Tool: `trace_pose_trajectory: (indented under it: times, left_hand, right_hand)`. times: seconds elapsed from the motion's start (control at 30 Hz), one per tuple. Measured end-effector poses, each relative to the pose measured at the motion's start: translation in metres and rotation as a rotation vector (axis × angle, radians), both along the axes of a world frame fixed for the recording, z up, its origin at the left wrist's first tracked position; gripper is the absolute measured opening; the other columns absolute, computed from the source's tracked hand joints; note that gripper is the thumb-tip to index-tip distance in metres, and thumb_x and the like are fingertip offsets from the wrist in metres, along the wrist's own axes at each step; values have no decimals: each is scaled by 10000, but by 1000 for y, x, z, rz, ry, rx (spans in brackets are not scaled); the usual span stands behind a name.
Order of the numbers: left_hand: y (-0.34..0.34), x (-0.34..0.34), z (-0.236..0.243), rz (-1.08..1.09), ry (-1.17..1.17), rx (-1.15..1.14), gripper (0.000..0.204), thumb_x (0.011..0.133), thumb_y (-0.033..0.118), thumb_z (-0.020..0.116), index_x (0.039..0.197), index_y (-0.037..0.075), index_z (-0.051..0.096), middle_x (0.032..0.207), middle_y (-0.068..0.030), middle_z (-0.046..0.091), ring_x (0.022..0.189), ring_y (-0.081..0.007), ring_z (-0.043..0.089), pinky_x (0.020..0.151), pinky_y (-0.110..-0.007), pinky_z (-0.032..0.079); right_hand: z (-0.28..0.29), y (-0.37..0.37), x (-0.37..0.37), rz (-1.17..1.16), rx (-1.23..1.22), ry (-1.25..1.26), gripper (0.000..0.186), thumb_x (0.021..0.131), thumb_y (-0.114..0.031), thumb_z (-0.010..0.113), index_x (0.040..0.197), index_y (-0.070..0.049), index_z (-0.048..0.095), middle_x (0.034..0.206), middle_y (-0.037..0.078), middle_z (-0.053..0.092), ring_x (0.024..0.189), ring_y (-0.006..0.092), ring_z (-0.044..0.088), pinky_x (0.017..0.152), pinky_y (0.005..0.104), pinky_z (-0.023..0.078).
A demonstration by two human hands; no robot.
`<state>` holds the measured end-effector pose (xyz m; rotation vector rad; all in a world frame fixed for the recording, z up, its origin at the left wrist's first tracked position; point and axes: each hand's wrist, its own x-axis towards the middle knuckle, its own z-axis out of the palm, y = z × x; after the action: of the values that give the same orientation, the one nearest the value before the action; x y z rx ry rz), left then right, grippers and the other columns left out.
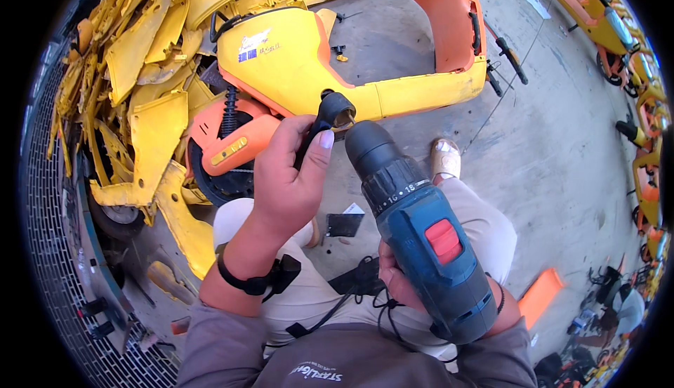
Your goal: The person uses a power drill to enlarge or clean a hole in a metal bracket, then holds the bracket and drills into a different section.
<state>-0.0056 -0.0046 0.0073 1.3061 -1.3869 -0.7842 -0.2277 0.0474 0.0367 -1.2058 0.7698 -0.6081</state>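
My left hand point(291, 170) is closed on a black curved part point(328, 115) with a round, hollow end; its exact kind I cannot make out. In my right hand point(400, 275) is a teal and black cordless drill point(428, 240) with a red switch on top. The drill's thin bit points into or against the hollow end; which one I cannot tell. Just beyond both hands a yellow and orange scooter body point(281, 51) lies on its side, with its orange rear part point(235, 132) to the left of my left hand.
A high heap of yellow body panels point(158, 44) fills the left side. A flat black piece point(344, 224) lies on the floor between my feet, and an orange panel point(540, 293) at the right. Yellow scooters point(586, 9) line the far right, with loose parts point(597, 318) near the lower right.
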Motion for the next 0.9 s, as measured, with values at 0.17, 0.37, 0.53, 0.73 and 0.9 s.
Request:
trace_pose_trajectory:
  times: [0.17,0.37,0.53,0.73,0.9]
  left_hand:
    - [2,4,0,-2,22,55,217,976,149,601,1099,-28,577,717,-20,585,628,-50,475,577,-225,410]
    - [2,9,4,-23,58,86,209,976,153,599,1066,-35,586,635,-20,521,564,-59,437,510,-252,363]
    - [4,16,14,-78,78,207,253,1010,171,550,1152,-38,553,760,0,544,651,-45,469,580,-209,387]
    - [1,17,18,-111,233,302,242,1003,192,560,1102,-28,580,737,-2,552,645,-49,487,560,-220,396]
    - [2,17,19,-118,331,355,235,995,193,573,1060,-32,597,735,-1,560,652,-60,504,590,-245,429]
  right_hand:
    - [3,-2,0,-29,-15,72,282,751,-77,772,985,-33,621,812,68,665,704,193,670,638,305,539]
    - [17,-3,5,5,-28,119,254,760,-5,699,979,-27,572,824,83,630,740,190,643,684,314,526]
    - [21,-4,11,-7,-15,143,244,768,55,639,973,-22,531,834,96,600,769,187,621,722,322,515]
    - [17,-2,17,-32,-51,102,244,774,57,644,970,-25,524,840,101,595,779,186,621,718,324,515]
    - [8,2,18,-64,26,-5,230,789,46,639,970,-24,516,834,94,582,772,187,619,713,320,514]
